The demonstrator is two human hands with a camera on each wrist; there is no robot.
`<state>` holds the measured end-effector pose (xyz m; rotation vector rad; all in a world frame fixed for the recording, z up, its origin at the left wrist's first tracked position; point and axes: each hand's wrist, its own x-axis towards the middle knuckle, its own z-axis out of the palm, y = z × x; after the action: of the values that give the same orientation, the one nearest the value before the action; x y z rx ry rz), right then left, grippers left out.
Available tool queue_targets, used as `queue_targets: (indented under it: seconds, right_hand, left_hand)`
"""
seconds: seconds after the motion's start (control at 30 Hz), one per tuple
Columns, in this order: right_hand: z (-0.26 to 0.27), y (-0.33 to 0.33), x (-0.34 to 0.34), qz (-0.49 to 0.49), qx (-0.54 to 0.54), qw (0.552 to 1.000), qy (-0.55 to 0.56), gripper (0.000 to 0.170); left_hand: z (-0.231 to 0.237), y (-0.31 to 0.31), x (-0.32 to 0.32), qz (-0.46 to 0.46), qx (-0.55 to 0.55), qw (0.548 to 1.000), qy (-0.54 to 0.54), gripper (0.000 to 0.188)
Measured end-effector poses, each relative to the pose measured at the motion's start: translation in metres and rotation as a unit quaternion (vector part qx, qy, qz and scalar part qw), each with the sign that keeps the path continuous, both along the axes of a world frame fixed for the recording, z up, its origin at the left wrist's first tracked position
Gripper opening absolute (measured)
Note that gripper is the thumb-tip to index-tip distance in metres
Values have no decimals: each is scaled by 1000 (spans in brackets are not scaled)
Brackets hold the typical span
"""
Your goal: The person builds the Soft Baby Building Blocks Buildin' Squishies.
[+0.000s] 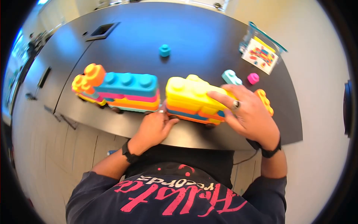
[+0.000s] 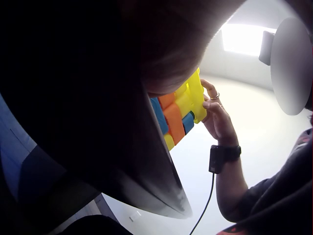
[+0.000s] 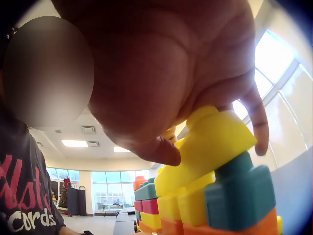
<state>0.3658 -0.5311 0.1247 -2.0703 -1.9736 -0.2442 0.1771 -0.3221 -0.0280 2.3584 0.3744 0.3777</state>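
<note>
In the head view, two block-built train cars stand in line on a dark table. The left car point(image 1: 130, 89) has a blue top over pink and orange layers. The right car point(image 1: 194, 100) has a yellow top over blue and orange blocks, with wheels below. My left hand point(image 1: 154, 125) holds the right car's low left end, fingertips hidden in the gap between the cars, thumb along the near side. My right hand point(image 1: 251, 112) grips the right end of its yellow top block point(image 3: 205, 147), thumb on one side and fingers on the other. That block sits tilted in the right wrist view.
Loose blocks lie about: a teal one point(image 1: 164, 50) farther back, a pale mint one point(image 1: 232, 77), a pink one point(image 1: 253, 78) and an orange one point(image 1: 264, 101) on the right. A clear bag point(image 1: 263, 48) with a picture card sits near the table's right edge.
</note>
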Motion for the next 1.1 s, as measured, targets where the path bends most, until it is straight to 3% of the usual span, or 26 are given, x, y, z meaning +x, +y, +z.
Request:
queue_targets:
  seconds: [0.2,0.57,0.63,0.7,0.77,0.83,0.87,0.9,0.93,1.07,1.1]
  right_hand:
    - [-18,4,13,13,29,997,64,59]
    - [-29,1,9,-1,46,999,14,60]
    - [-30,2,8,17,72,996,40,58]
    - [-32,2,10,16,90,995,40,63]
    - [-41,3,12,34,151,976,154,66]
    - [-39,0,6,-11,125,984,125,72]
    - [-42,1,2,-23,142,960,242,66]
    - [-39,0,3,-26,135,971,194,61]
    - [-42,1,3,-34,134,967,214,59]
    - [-53,-7,9,-50,127,952,272,54]
    - [-53,-6,8,-47,139,959,241,52]
  left_hand:
    - [-1,-1,2,16,-1,999,-36,42]
    - [1,-3,5,13,5,999,-43,35]
    - [4,-5,3,30,-17,999,-28,32]
    - [-4,0,1,-7,28,998,-48,30]
    - [-8,2,0,-16,40,996,-81,33]
    - [-12,6,-2,-19,57,996,-61,34]
    - [-10,6,-5,9,58,997,-54,34]
    - [-6,3,-4,14,15,998,-52,36]
    - [-3,4,-4,10,-26,998,-53,39]
    - [-1,2,-2,16,-13,999,-45,40]
    - [-1,3,-2,12,-1,999,-41,38]
